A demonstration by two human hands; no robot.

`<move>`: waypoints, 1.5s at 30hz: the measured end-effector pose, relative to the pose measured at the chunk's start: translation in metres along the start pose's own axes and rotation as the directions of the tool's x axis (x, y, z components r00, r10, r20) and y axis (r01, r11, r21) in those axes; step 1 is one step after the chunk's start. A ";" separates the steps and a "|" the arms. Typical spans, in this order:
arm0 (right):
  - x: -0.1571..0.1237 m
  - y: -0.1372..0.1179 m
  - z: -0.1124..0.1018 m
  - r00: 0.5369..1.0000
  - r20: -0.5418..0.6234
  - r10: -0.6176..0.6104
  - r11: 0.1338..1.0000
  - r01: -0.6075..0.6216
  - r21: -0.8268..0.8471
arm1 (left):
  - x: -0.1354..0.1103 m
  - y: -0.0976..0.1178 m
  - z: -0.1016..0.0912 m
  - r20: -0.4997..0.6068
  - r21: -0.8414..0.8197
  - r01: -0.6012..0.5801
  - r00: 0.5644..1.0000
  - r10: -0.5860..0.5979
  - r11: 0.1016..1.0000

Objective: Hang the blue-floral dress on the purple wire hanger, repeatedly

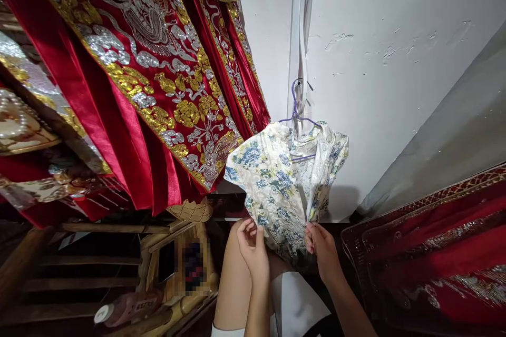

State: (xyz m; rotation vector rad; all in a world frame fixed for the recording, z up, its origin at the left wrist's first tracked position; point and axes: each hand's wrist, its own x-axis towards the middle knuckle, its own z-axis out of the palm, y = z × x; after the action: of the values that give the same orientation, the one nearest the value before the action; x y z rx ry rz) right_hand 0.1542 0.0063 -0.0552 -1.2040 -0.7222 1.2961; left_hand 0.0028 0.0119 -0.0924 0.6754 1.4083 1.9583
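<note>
A cream dress (276, 179) printed with blue and yellow flowers hangs on a purple wire hanger (295, 110) against the white wall. My left hand (253, 247) is closed, pinching the dress's lower left edge. My right hand (322, 247) is closed too, gripping the fabric at the front opening lower right. Both arms reach up from below.
Red garments with gold and silver embroidery (150, 73) hang at the upper left. More red embroidered cloth (435, 253) lies at the right. A bamboo chair (182, 268) and a pink bottle (126, 308) sit at the lower left. A white cord (302, 37) runs down the wall.
</note>
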 end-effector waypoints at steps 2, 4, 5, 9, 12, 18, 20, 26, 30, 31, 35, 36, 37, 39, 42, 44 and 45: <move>-0.001 -0.002 0.003 1.000 0.017 0.018 1.000 -0.017 -0.018 | -0.007 0.005 0.002 0.078 0.062 -0.030 0.997 0.025 0.998; -0.002 -0.002 0.007 0.999 0.036 0.034 0.999 -0.033 -0.026 | -0.015 0.010 0.004 0.232 0.123 -0.014 0.973 -0.015 0.992; -0.002 -0.001 0.009 0.998 0.050 0.041 0.999 -0.039 -0.032 | -0.018 0.011 0.006 0.307 0.149 -0.003 0.951 -0.044 0.989; -0.003 0.001 0.016 0.994 0.099 0.045 0.997 -0.039 -0.060 | -0.029 0.012 0.013 0.499 0.230 -0.032 0.862 -0.090 0.973; -0.005 0.001 0.017 0.993 0.117 0.030 0.997 -0.022 -0.070 | -0.032 0.010 0.017 0.590 0.250 -0.129 0.806 -0.046 0.960; -0.008 -0.002 0.012 0.988 0.150 0.028 0.995 -0.014 -0.094 | -0.035 0.008 0.022 0.613 0.279 -0.191 0.789 -0.021 0.941; -0.008 -0.003 0.011 0.987 0.155 0.031 0.996 -0.018 -0.088 | -0.037 0.008 0.023 0.607 0.290 -0.202 0.794 -0.017 0.935; -0.009 -0.007 0.013 0.981 0.188 0.043 0.997 -0.030 -0.072 | -0.042 0.012 0.025 0.568 0.299 -0.234 0.823 0.025 0.925; -0.011 -0.011 0.015 0.981 0.184 0.060 0.997 -0.049 -0.066 | -0.041 0.014 0.027 0.570 0.286 -0.252 0.820 0.047 0.925; -0.012 -0.011 0.015 0.981 0.182 0.066 0.996 -0.055 -0.067 | -0.041 0.013 0.027 0.576 0.286 -0.253 0.816 0.045 0.924; -0.014 -0.012 0.015 0.981 0.179 0.076 0.994 -0.061 -0.087 | -0.043 0.012 0.027 0.610 0.299 -0.256 0.792 0.023 0.919; -0.014 -0.012 0.014 0.981 0.176 0.075 0.994 -0.061 -0.089 | -0.044 0.011 0.026 0.616 0.305 -0.258 0.788 0.018 0.917; -0.015 -0.012 0.014 0.982 0.175 0.075 0.994 -0.061 -0.086 | -0.045 0.011 0.026 0.620 0.310 -0.261 0.785 0.014 0.914; -0.016 -0.013 0.012 0.981 0.178 0.074 0.995 -0.062 -0.075 | -0.047 0.012 0.025 0.622 0.317 -0.267 0.783 0.014 0.910; -0.016 -0.014 0.011 0.981 0.183 0.069 0.996 -0.058 -0.061 | -0.049 0.014 0.026 0.619 0.307 -0.283 0.784 0.035 0.909; -0.015 -0.016 0.012 0.983 0.173 0.065 0.997 -0.057 -0.053 | -0.049 0.015 0.027 0.618 0.301 -0.289 0.785 0.045 0.909; -0.015 -0.017 0.012 0.983 0.169 0.064 0.997 -0.056 -0.051 | -0.049 0.015 0.028 0.618 0.301 -0.292 0.785 0.047 0.908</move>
State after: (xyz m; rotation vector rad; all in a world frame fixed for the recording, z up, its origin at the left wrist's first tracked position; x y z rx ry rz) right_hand 0.1455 -0.0024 -0.0327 -1.1684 -0.8487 1.4529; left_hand 0.0525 -0.0101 -0.0719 1.5109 1.3422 1.3817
